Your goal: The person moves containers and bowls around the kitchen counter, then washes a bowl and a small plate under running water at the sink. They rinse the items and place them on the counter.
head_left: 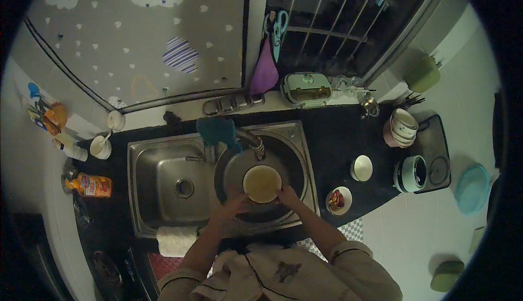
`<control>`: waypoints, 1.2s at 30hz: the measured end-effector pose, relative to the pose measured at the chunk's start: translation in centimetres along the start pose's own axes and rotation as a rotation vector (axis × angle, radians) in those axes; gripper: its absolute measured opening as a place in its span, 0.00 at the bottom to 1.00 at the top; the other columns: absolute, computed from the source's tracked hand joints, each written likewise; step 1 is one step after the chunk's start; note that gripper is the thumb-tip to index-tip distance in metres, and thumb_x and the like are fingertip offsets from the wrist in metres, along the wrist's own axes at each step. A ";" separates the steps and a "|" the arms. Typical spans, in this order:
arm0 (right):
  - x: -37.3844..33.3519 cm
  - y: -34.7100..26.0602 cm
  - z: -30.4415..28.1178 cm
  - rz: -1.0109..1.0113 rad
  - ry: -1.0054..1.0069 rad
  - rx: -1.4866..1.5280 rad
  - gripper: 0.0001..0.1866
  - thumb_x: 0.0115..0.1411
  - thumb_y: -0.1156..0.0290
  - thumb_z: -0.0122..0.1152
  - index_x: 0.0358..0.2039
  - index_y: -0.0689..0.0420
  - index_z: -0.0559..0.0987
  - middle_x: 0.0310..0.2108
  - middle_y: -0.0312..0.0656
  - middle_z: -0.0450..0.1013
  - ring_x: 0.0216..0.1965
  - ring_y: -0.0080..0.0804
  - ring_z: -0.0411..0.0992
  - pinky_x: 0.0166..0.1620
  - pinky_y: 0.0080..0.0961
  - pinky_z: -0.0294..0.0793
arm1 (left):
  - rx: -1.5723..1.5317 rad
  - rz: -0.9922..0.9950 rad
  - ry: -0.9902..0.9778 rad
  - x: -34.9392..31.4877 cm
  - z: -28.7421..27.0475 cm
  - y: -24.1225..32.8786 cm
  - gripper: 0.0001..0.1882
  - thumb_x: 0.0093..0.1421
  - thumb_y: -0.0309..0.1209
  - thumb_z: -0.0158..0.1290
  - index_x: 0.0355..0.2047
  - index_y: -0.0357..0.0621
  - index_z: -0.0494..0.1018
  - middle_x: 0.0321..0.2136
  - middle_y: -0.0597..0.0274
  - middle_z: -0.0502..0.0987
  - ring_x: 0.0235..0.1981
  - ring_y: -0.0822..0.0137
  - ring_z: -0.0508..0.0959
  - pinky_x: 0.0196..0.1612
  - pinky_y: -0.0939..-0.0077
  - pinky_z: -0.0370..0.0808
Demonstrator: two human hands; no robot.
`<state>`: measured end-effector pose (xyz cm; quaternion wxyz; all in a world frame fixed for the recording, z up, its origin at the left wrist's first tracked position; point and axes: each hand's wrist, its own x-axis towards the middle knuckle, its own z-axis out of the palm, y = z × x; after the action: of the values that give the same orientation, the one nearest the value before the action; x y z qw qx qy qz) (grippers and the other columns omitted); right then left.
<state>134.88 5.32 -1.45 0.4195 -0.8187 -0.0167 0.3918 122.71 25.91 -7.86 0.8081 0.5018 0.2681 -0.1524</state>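
Head view: left hand (234, 205), right hand (289, 196) grasping bowl (262, 184); steel sink (158, 175), black counter (340, 132), window (332, 34).

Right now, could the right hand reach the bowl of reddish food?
Probably yes: only the sink edge and dark counter seem to lie between the right hand and the bowl of reddish food, though that hand is at the round vessel.

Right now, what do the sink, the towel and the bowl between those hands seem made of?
Sink: likely stainless steel, satin, from its grey metallic sheen.
Towel: probably cotton terry, matt, judging by its soft drape.
Bowl: perhaps ceramic or plastic, smooth by its even pale rim; the dimness leaves it open.
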 end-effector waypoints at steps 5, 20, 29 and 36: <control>-2.3 2.6 -0.5 -0.032 -0.116 0.035 0.20 0.55 0.65 0.49 0.45 0.65 0.68 0.24 0.46 0.74 0.21 0.30 0.74 0.24 0.25 0.73 | -0.283 -0.220 -0.009 -3.6 4.6 3.3 0.34 0.52 0.25 0.50 0.58 0.55 0.51 0.52 0.56 0.60 0.48 0.56 0.69 0.42 0.53 0.74; -5.2 -5.4 2.7 -0.522 0.034 -1.115 0.27 0.50 0.60 0.54 0.50 0.55 0.65 0.47 0.53 0.63 0.47 0.51 0.65 0.46 0.44 0.68 | -0.316 0.014 -0.081 -5.4 4.8 0.9 0.29 0.56 0.31 0.50 0.56 0.48 0.54 0.50 0.59 0.65 0.45 0.63 0.72 0.42 0.65 0.75; -3.7 -5.5 5.5 -0.360 0.139 -0.785 0.27 0.45 0.60 0.60 0.47 0.54 0.68 0.46 0.54 0.64 0.42 0.56 0.68 0.41 0.43 0.73 | -0.280 -0.013 0.004 -7.1 6.7 3.7 0.29 0.53 0.24 0.45 0.56 0.50 0.54 0.48 0.60 0.66 0.45 0.61 0.72 0.41 0.66 0.77; -1.4 -2.9 5.5 -0.531 0.110 -0.594 0.14 0.46 0.67 0.56 0.35 0.57 0.76 0.33 0.50 0.74 0.36 0.45 0.73 0.40 0.37 0.72 | -0.314 0.023 -0.033 -6.6 6.8 3.3 0.31 0.52 0.22 0.44 0.57 0.50 0.53 0.50 0.59 0.65 0.45 0.60 0.72 0.40 0.64 0.77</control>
<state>131.15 10.40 -0.38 0.2515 -0.8913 -0.3177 0.2034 120.93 21.18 0.83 0.8826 0.3699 0.2697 -0.1074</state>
